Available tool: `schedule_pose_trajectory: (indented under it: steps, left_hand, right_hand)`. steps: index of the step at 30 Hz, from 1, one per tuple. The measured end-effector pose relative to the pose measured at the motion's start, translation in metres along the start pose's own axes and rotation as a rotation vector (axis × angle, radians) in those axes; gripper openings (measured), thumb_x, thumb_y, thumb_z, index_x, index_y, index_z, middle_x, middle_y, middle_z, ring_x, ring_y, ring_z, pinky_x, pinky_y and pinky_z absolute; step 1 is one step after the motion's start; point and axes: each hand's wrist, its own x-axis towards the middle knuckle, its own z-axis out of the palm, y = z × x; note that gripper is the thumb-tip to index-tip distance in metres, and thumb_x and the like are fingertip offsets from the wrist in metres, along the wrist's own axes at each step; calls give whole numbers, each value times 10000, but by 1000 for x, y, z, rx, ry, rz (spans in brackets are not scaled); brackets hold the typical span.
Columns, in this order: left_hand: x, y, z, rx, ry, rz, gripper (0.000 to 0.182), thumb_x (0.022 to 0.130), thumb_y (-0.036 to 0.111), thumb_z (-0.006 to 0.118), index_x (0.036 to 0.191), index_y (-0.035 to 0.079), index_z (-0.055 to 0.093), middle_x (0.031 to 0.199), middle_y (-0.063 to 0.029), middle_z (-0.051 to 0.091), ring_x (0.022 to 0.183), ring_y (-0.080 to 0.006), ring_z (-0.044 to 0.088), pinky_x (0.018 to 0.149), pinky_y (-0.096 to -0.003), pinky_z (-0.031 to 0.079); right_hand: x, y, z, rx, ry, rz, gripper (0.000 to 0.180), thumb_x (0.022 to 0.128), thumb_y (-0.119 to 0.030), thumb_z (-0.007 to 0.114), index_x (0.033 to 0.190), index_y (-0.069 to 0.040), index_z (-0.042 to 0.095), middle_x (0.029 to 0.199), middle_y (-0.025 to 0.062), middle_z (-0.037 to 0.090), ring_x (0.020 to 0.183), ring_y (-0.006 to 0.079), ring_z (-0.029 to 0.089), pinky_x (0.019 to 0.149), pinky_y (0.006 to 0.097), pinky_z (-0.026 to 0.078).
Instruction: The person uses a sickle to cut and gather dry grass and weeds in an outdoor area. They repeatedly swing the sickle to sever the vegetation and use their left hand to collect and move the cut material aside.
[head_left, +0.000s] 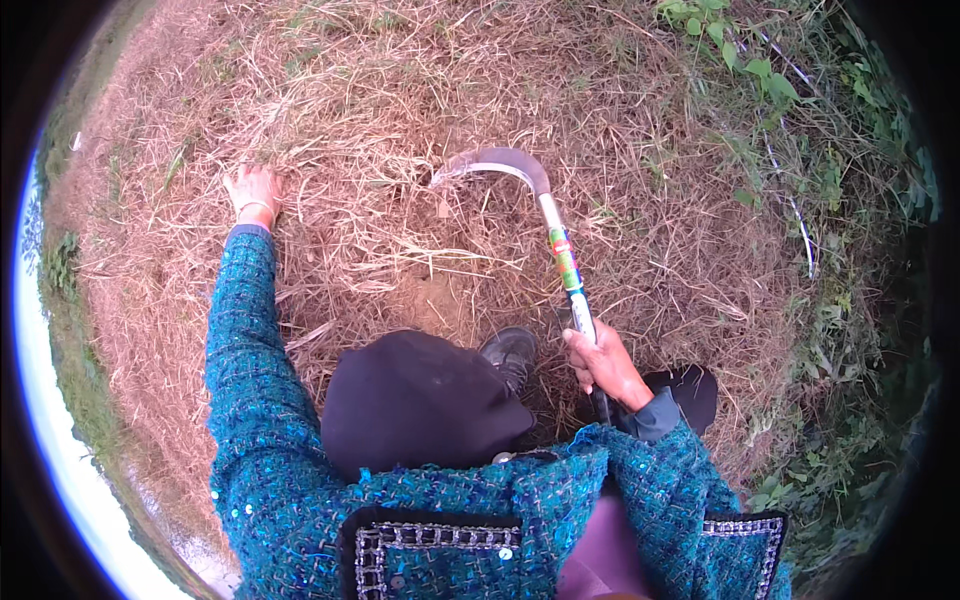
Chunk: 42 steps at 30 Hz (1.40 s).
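My right hand (606, 360) is closed around the handle of a sickle (564, 259) with a curved metal blade. The handle bears a coloured label, and the blade arcs to the left just above the ground in front of me, its tip close to the dry stalks. Out to the left, my left hand (253, 191) reaches down onto the dry cut grass (352, 157), palm down; its fingertips are partly lost among the stalks, and I cannot tell whether it grips any.
My dark-trousered knee (420, 397) and a dark shoe (511, 352) are close below the blade. Green leafy plants (847, 360) and a thin pale strip (801, 225) lie along the right. Bare soil (431, 300) shows ahead of the knee.
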Motion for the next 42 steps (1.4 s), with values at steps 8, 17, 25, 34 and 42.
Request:
schedule_pose_trajectory:
  steps: [8,17,25,34,42]
  left_hand:
    - [-81,137,-140,-812,788,751,387,804,146,628,1181,107,549,1095,-98,574,1042,-275,533,917,-376,432]
    - [-157,255,-41,-216,-36,767,1180,679,536,730,1465,-24,51,1310,-197,470,1252,-315,422,1045,-520,307]
    - [-96,187,11,-861,63,551,215,853,237,575,950,46,599,714,-96,636,732,-267,622,726,-421,450]
    - [-51,157,-61,-327,430,620,748,751,485,688,1352,143,402,1282,-109,508,1313,-291,332,1047,-515,269]
    - [18,126,-67,-21,442,471,194,835,137,519,867,117,709,913,-36,654,1151,-230,460,1083,-614,159]
  right_hand:
    - [11,-46,-57,133,407,-254,201,951,-206,529,866,-109,375,569,-29,387,394,63,376,329,240,348]
    - [-15,-15,-43,64,333,-140,180,943,-196,549,896,-91,410,561,-31,391,382,58,369,321,237,333]
    - [-21,3,-60,-404,138,-19,247,919,-263,581,951,-56,450,577,-22,432,378,76,420,333,236,366]
    - [-22,-47,-46,-181,293,-200,225,917,-221,594,885,-80,421,569,-31,405,386,58,383,326,223,338]
    - [124,-70,3,63,337,-647,191,967,-217,509,877,-90,398,582,-13,406,402,82,399,341,255,369]
